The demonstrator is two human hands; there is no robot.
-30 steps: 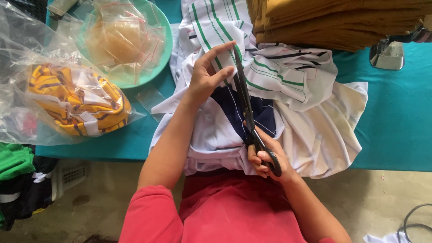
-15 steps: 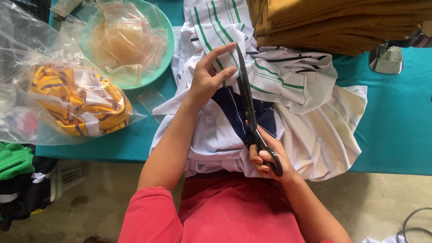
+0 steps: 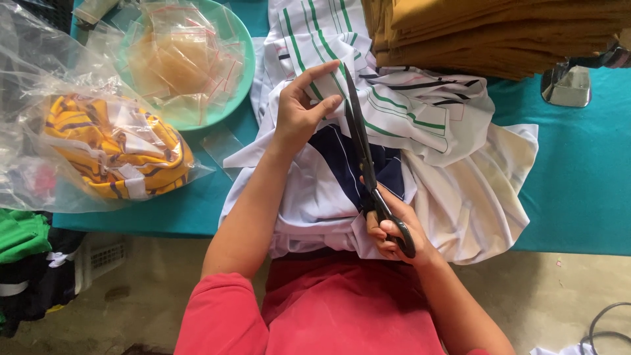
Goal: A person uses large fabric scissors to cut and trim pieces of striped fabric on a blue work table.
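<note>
My right hand [image 3: 394,231] grips the handles of long black scissors [image 3: 363,150], whose blades point away from me up to the striped cloth. My left hand [image 3: 303,105] pinches the edge of a white garment with green and black stripes [image 3: 420,108] right beside the blade tips. Under both hands lies a heap of white fabric with a navy panel [image 3: 342,158], spilling over the near edge of the teal table [image 3: 578,184] onto my lap.
A teal bowl [image 3: 233,98] of small clear zip bags sits at the back left. A clear plastic bag holds yellow striped cloth [image 3: 112,148]. Stacked mustard fabric [image 3: 499,33] lies at the back right, beside a metal object [image 3: 568,85]. Green and dark clothes [image 3: 23,256] sit below the table's left end.
The scissors and my right hand have shifted slightly forward and left along the cloth. My left hand keeps its pinch on the striped edge.
</note>
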